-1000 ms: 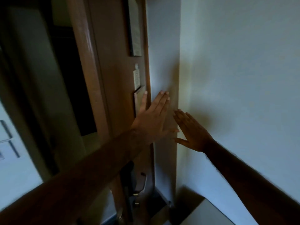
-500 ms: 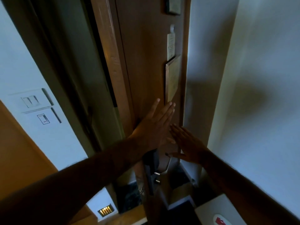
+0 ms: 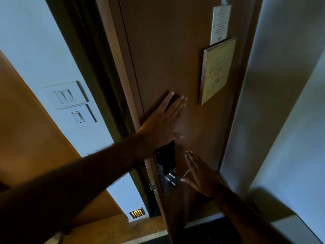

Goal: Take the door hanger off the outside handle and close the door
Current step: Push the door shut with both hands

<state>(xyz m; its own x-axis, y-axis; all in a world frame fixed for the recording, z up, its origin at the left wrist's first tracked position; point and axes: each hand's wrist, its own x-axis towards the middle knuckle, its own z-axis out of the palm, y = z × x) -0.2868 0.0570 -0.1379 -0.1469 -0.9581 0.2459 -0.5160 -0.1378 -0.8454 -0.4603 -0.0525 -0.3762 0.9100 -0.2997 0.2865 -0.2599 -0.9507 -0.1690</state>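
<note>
The brown wooden door (image 3: 167,50) fills the middle of the head view, its inner face toward me. My left hand (image 3: 161,120) lies flat on it near its left edge, fingers spread, holding nothing. My right hand (image 3: 200,175) is open with fingers straight, just right of the metal inside handle (image 3: 171,179) and dark lock plate (image 3: 166,157); its thumb is close to the lever. A narrow dark gap (image 3: 98,67) remains between the door's edge and the frame. No door hanger is visible; the outside handle is hidden behind the door.
A framed notice (image 3: 217,71) and a white card (image 3: 220,23) hang on the door's upper right. Light switches (image 3: 70,101) sit on the white wall at left. A white wall (image 3: 281,103) closes in on the right. A small lit vent (image 3: 137,213) is low on the left wall.
The door has swung further toward the frame and the view has dropped lower. My left hand stays flat on the door; my right hand has moved down beside the inside handle.
</note>
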